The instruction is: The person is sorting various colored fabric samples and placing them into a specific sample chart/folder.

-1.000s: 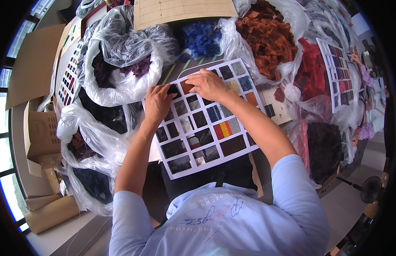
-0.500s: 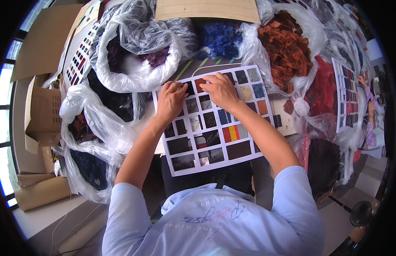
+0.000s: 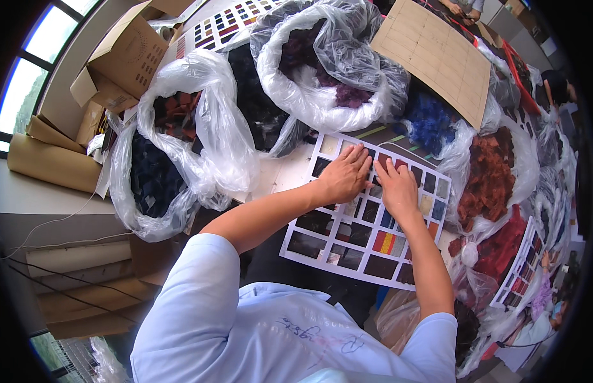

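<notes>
Over my lap and the table edge lies a white sample board (image 3: 282, 249) set with rows of small colour swatches, mostly black and dark brown. One swatch (image 3: 388, 243) is striped red and yellow, with grey beside it. My left hand (image 3: 346, 173) rests on the upper rows, fingers stretched out and close together. Just to its right, my right hand (image 3: 398, 186) lies on the board with its fingers extended over dark and reddish-brown swatches. The swatches directly under both palms are hidden. I see nothing gripped in either hand.
Around the board sit clear plastic bags of purple (image 3: 355, 96), blue (image 3: 430, 121), orange-brown (image 3: 491, 175), red (image 3: 497, 239) and navy (image 3: 154, 179) fibre. A cardboard sheet (image 3: 437, 57) lies beyond. More swatch boards (image 3: 518, 267) stand right and far left. Other people work at the right.
My view has swung left and tilted. On the board, my left hand has moved closer to the right one. Fingers that were curled at the top row now lie flatter.
</notes>
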`<action>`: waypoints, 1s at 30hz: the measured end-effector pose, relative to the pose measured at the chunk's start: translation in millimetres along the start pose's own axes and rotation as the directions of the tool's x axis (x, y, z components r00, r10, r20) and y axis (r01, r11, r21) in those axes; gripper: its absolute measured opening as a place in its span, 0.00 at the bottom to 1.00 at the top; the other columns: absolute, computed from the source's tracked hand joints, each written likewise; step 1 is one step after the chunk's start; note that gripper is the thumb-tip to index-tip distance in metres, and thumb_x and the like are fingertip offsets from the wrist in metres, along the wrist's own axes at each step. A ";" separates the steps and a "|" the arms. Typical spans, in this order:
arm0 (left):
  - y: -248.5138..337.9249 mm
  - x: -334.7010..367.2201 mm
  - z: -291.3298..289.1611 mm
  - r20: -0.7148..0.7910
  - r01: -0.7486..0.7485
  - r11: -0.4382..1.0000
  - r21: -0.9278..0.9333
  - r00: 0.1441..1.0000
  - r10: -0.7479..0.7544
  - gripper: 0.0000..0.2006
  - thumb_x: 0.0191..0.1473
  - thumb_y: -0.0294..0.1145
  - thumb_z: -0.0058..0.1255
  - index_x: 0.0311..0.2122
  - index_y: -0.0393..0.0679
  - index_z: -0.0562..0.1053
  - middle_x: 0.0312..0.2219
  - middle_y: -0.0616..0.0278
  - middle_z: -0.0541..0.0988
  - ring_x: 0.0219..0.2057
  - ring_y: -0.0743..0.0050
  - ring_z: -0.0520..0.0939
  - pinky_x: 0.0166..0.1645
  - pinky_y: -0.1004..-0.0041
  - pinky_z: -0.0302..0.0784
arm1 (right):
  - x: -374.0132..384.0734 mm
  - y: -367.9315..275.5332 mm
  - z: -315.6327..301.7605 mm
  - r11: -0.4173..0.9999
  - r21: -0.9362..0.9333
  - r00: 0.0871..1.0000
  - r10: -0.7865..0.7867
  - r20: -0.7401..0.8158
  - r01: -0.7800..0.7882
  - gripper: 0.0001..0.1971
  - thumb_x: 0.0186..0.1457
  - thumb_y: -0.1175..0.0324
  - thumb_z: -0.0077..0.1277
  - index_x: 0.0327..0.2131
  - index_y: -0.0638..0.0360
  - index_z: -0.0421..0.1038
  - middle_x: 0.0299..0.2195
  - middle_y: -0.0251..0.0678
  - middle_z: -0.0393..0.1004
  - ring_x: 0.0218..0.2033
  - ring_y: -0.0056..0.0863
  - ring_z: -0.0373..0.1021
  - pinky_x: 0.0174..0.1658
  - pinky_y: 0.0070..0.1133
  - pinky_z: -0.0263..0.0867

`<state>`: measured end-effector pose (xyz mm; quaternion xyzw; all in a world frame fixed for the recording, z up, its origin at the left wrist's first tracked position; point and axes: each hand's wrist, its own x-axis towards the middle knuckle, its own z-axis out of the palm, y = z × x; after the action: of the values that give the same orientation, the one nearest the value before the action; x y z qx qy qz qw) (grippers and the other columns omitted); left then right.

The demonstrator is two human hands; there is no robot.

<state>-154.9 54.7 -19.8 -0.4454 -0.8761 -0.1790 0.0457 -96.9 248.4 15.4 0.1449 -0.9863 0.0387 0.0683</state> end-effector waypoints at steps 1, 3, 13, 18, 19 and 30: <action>-3.7 3.5 -1.0 0.054 -0.023 0.999 0.024 0.998 0.022 0.34 0.61 0.50 0.44 0.59 0.27 0.64 0.60 0.36 0.65 0.67 0.41 0.58 0.71 0.53 0.47 | 4.8 -0.2 0.0 1.000 -0.007 1.000 -0.005 -0.003 0.005 0.21 0.56 0.69 0.50 0.55 0.50 0.72 0.50 0.48 0.75 0.40 0.38 0.70 0.45 0.32 0.65; -10.0 8.0 -1.0 0.077 -0.028 1.000 0.014 0.997 0.026 0.32 0.61 0.48 0.45 0.60 0.29 0.64 0.61 0.38 0.65 0.67 0.42 0.59 0.70 0.53 0.48 | 15.2 -1.1 6.1 0.985 -0.170 0.994 0.004 0.111 0.015 0.22 0.57 0.70 0.46 0.56 0.49 0.71 0.50 0.51 0.74 0.43 0.40 0.71 0.47 0.33 0.65; -77.1 -34.1 -81.9 -0.268 0.462 0.764 -0.450 0.746 -0.609 0.09 0.56 0.32 0.53 0.29 0.38 0.77 0.23 0.48 0.79 0.29 0.45 0.81 0.34 0.57 0.74 | 27.5 -1.0 -3.9 0.983 -0.176 0.979 -0.024 0.202 0.060 0.19 0.59 0.71 0.43 0.53 0.52 0.75 0.33 0.47 0.77 0.38 0.40 0.73 0.44 0.34 0.64; -225.0 -56.8 -78.5 -0.350 0.638 0.755 -0.154 0.679 -0.645 0.12 0.53 0.31 0.51 0.41 0.38 0.77 0.40 0.45 0.81 0.43 0.44 0.80 0.48 0.53 0.74 | 52.3 -6.9 -8.1 0.975 -0.182 0.935 -0.056 0.349 0.126 0.14 0.62 0.68 0.42 0.40 0.57 0.79 0.25 0.45 0.78 0.33 0.42 0.74 0.41 0.35 0.66; -249.7 -63.8 -70.4 -0.359 0.618 0.783 -0.072 0.716 -0.598 0.15 0.50 0.29 0.54 0.44 0.39 0.75 0.42 0.45 0.80 0.45 0.43 0.79 0.50 0.53 0.73 | 59.4 -11.8 -11.8 0.965 -0.200 0.914 -0.077 0.399 0.169 0.13 0.62 0.67 0.42 0.39 0.57 0.79 0.25 0.44 0.78 0.33 0.43 0.74 0.42 0.35 0.66; -235.5 -66.6 -98.3 -0.182 0.531 0.847 0.036 0.837 -0.517 0.12 0.42 0.18 0.54 0.36 0.35 0.73 0.34 0.47 0.75 0.38 0.42 0.77 0.46 0.55 0.74 | 232.5 -21.4 2.4 0.952 0.222 0.966 -0.170 -0.193 0.212 0.03 0.51 0.74 0.49 0.28 0.58 0.74 0.26 0.43 0.76 0.33 0.46 0.73 0.38 0.39 0.70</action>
<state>-310.4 -158.0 -8.4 -0.1699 -0.9644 -0.1837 0.0862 -311.6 162.5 48.2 0.2434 -0.9460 0.1634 0.1386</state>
